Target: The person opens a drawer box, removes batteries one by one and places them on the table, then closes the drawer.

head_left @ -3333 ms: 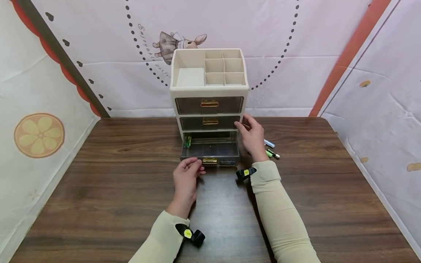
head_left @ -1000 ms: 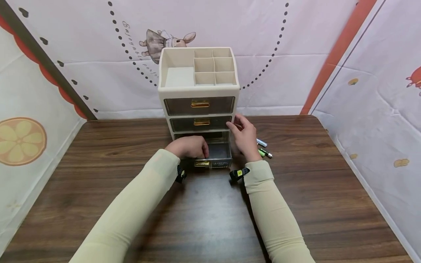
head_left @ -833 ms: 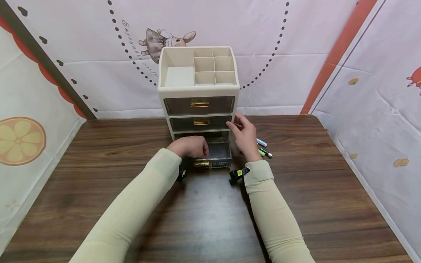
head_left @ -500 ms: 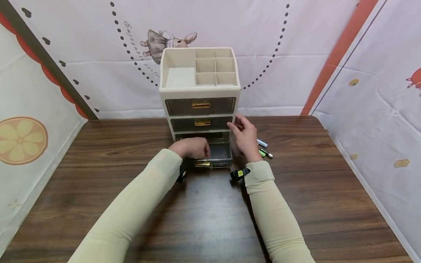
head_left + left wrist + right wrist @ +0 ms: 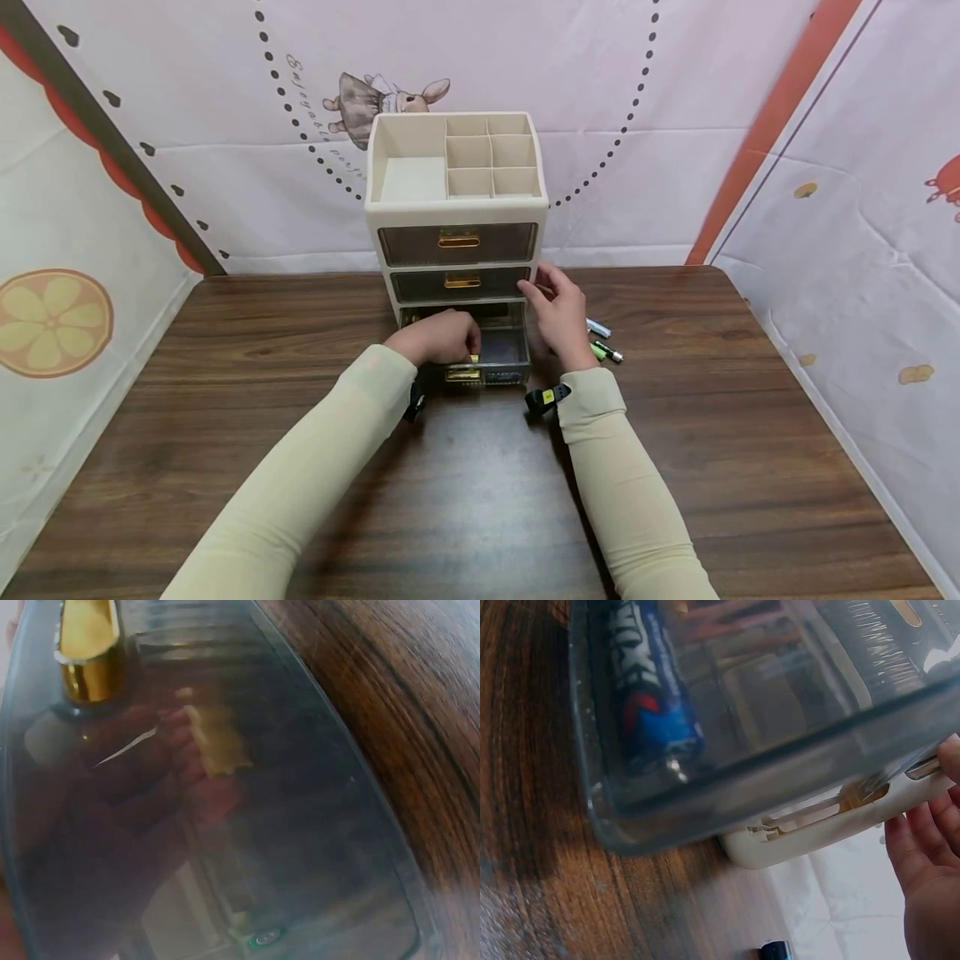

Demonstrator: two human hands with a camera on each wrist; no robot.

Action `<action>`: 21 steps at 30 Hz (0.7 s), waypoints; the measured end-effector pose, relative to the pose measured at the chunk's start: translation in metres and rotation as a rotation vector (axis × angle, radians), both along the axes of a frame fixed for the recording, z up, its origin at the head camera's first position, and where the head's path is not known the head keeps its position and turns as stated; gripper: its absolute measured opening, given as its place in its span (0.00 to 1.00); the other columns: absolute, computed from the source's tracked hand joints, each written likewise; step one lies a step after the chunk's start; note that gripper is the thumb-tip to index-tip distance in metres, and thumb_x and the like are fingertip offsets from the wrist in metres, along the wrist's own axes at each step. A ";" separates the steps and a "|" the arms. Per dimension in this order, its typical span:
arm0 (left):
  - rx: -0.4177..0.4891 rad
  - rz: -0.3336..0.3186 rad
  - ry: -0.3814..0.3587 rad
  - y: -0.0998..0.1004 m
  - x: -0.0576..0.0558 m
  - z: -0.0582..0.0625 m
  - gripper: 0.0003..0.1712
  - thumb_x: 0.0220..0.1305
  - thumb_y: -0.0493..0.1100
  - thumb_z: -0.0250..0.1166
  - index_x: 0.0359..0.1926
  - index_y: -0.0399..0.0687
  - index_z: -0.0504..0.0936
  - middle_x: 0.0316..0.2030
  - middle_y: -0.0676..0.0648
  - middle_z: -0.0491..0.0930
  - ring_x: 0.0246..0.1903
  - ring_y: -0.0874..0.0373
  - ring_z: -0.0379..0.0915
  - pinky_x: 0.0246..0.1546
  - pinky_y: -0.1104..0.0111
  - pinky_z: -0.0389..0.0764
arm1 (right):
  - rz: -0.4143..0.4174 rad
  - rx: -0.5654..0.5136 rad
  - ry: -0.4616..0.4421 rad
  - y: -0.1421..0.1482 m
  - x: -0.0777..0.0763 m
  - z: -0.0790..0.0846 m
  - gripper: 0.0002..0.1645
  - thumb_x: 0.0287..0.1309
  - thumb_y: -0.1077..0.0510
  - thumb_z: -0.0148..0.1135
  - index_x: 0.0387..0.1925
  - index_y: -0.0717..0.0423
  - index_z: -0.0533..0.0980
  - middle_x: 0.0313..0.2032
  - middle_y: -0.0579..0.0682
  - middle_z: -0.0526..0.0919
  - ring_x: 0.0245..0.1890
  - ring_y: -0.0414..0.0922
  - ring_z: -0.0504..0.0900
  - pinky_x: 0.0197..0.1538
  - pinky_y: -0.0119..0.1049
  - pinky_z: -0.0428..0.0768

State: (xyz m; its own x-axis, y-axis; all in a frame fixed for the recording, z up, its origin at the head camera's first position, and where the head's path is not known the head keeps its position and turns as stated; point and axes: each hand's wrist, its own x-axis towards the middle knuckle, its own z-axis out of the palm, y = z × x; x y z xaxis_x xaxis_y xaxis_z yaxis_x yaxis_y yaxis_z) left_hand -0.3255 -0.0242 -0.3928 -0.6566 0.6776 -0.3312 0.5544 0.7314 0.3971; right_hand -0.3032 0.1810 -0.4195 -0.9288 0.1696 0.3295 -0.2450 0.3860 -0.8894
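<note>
A cream desktop organizer (image 5: 456,213) stands at the table's back, its bottom smoky clear drawer (image 5: 506,343) pulled out. My left hand (image 5: 438,335) reaches down into this drawer with bent fingers, pinching a small yellow battery (image 5: 474,358); tinted plastic blurs it in the left wrist view. My right hand (image 5: 564,318) grips the organizer's right edge, thumb at the front and fingers along the side. Through the drawer wall, the right wrist view shows a blue battery (image 5: 656,697) with white lettering. A green battery end (image 5: 264,939) shows in the left wrist view.
Beside the organizer, to the right of my right hand, lie a light blue battery (image 5: 598,327), a green one (image 5: 597,351) and a black one (image 5: 609,352). Two upper drawers with gold handles (image 5: 459,242) are closed. Printed cloth (image 5: 637,225) hangs behind the table.
My left hand has gone from the drawer's front handle over its edge and inside. Yellow now shows beneath its fingertips. The right hand keeps its grip on the organizer.
</note>
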 end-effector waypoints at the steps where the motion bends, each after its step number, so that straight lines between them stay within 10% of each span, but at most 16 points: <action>1: 0.002 -0.004 0.005 -0.001 0.000 0.000 0.08 0.60 0.34 0.61 0.32 0.51 0.84 0.29 0.52 0.80 0.28 0.59 0.70 0.34 0.66 0.74 | 0.001 0.000 0.001 0.000 0.000 0.000 0.25 0.60 0.42 0.63 0.57 0.44 0.77 0.50 0.50 0.83 0.55 0.46 0.81 0.58 0.41 0.77; 21: 0.161 0.093 0.038 -0.034 0.004 0.022 0.04 0.59 0.40 0.64 0.36 0.50 0.84 0.31 0.51 0.80 0.28 0.57 0.70 0.33 0.66 0.73 | -0.007 0.015 0.030 0.001 -0.002 -0.003 0.25 0.60 0.42 0.63 0.57 0.44 0.77 0.49 0.51 0.84 0.54 0.46 0.82 0.57 0.42 0.78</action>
